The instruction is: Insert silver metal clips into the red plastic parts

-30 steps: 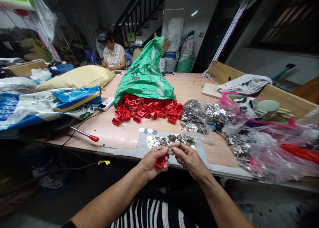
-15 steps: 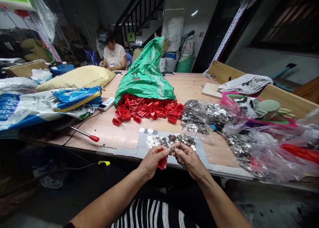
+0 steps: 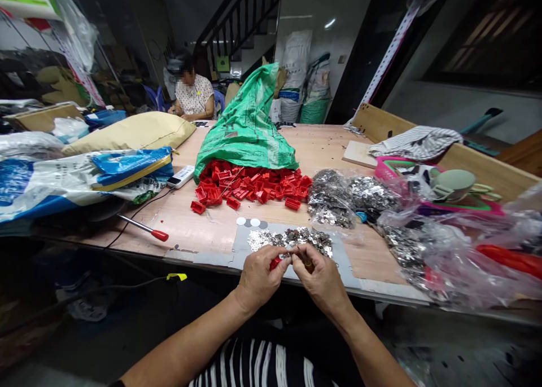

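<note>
While two hands (image 3: pixel 257 277) work, one red piece (image 3: pixel 275 262) shows.

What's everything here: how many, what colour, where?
Table: one, light wood, foreground
Sack: one, green, centre
Plastic parts: many, red, sack's mouth
Metal pieces: many, silvery, on grey sheet
Plastic bags: several, clear, right
Basket: one, pink, right
Cloth: one, striped, far right
Bulging bag: one, yellowish, left
Device: one, white, left of sack
Person: one, dotted top, far side
Staircase: one, dark, back
Left hand: one, bare, near edge, holding red part
Right hand: one, bare, beside left, holding something brownish
</note>
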{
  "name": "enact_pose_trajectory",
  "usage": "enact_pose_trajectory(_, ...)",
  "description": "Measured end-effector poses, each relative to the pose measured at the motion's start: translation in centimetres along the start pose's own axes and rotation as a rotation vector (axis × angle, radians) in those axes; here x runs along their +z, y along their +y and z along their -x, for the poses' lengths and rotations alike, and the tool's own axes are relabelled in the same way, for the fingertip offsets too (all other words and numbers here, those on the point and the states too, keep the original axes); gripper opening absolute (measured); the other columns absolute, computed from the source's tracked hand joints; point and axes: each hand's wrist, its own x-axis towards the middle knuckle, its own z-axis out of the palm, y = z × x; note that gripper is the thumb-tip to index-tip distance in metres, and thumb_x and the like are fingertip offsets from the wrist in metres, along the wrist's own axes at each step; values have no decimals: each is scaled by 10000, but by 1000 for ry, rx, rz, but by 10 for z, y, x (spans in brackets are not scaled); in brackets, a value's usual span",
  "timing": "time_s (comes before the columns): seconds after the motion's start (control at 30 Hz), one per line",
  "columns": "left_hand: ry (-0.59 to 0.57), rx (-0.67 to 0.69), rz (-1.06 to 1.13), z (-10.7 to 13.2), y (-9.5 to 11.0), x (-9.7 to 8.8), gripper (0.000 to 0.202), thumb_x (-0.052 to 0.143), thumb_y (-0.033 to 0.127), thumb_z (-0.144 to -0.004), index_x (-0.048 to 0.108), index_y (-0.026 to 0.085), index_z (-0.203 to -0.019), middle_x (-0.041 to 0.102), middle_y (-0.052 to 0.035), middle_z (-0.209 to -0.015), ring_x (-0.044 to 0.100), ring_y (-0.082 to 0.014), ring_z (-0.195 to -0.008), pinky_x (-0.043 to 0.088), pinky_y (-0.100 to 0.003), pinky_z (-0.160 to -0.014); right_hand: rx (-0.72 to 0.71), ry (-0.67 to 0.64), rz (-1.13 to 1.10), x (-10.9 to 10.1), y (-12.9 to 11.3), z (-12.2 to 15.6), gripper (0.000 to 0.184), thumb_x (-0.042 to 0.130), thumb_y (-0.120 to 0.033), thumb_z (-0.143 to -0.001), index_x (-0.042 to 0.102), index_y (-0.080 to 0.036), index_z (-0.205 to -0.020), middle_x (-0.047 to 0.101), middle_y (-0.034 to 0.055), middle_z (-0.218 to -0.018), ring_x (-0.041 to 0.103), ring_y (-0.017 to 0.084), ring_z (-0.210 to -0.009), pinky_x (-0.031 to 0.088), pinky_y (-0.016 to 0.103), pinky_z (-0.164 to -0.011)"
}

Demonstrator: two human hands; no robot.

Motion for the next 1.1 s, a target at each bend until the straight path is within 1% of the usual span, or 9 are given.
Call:
enact_pose_trajectory(0.13, -14, -11, -5, -1, 0, -1, 210, 682, 246, -765, 745, 269, -964, 713, -55, -950, 609, -214, -886, 427, -294, -868, -36, 0, 55, -1, -1, 2, 160, 502, -328, -858, 618, -219, -847, 621, 2, -644, 514, 144, -531, 384, 258, -532)
enact_pose_trajectory(0.27, -2, -30, -11, -1, 1, 0, 167, 654, 276, -789, 754, 244, -920, 729, -54, -915, 625, -211, -860, 436, -285, -825, -51, -13, 30, -3, -2, 4, 185, 512, -334, -873, 659, -224, -892, 651, 9, -670, 527, 145, -529, 393, 261, -527)
enact_pose_trajectory(0.37, -11, -62, 45, -1, 1, 1, 163, 650, 299, -789, 756, 221, -885, 725, -45, -847, 618, -196, -797, 447, -263, -761, -64, -20, 35, -4, -3, 5, 194, 510, -336, -884, 671, -233, -914, 659, 9, -684, 530, 144, -530, 397, 258, -527)
enact_pose_trajectory(0.5, -42, -120, 50, -1, -2, 2, 217, 594, 343, -823, 741, 187, -855, 679, -27, -713, 575, -146, -641, 435, -228, -628, -77, -34, 48, -4, -5, 7, 190, 516, -325, -885, 682, -242, -927, 664, 7, -679, 524, 143, -522, 391, 260, -523)
enact_pose_trajectory(0.63, -49, -134, 23, -1, -5, 4, 219, 571, 332, -829, 722, 173, -837, 661, -18, -690, 534, -114, -559, 410, -210, -559, -75, -24, 41, -3, -7, 7, 162, 534, -301, -866, 683, -243, -893, 668, 5, -679, 523, 144, -517, 378, 261, -513)
enact_pose_trajectory(0.73, -33, -151, 6, 0, -5, 5, 218, 563, 318, -823, 717, 164, -837, 656, -19, -679, 511, -104, -529, 398, -205, -526, -59, -18, 25, -2, -6, 7, 151, 540, -294, -858, 676, -232, -885, 661, 4, -669, 506, 136, -508, 369, 256, -509)
enact_pose_trajectory(0.83, -22, -155, 14, 0, -5, 6, 223, 560, 310, -815, 718, 154, -840, 662, -24, -687, 510, -100, -526, 402, -202, -518, -35, -20, 13, -1, -5, 6, 149, 540, -303, -855, 664, -220, -859, 617, -8, -608, 470, 126, -490, 349, 248, -492)
enact_pose_trajectory(0.93, -33, -189, 62, -1, -7, 7, 235, 554, 316, -811, 713, 146, -848, 642, -13, -649, 462, -78, -449, 376, -198, -458, -15, -23, 16, -1, -3, 6, 151, 536, -310, -852, 643, -212, -810, 575, -17, -577, 444, 118, -487, 341, 241, -485)
enact_pose_trajectory(1.1, -50, -243, 141, -1, -9, 7, 265, 554, 357, -808, 702, 140, -840, 639, -12, -648, 429, -59, -393, 338, -191, -394, 19, -31, -12, 0, -3, 5, 157, 528, -318, -848, 622, -202, -797, 567, -19, -572, 476, 115, -486, 369, 232, -490)
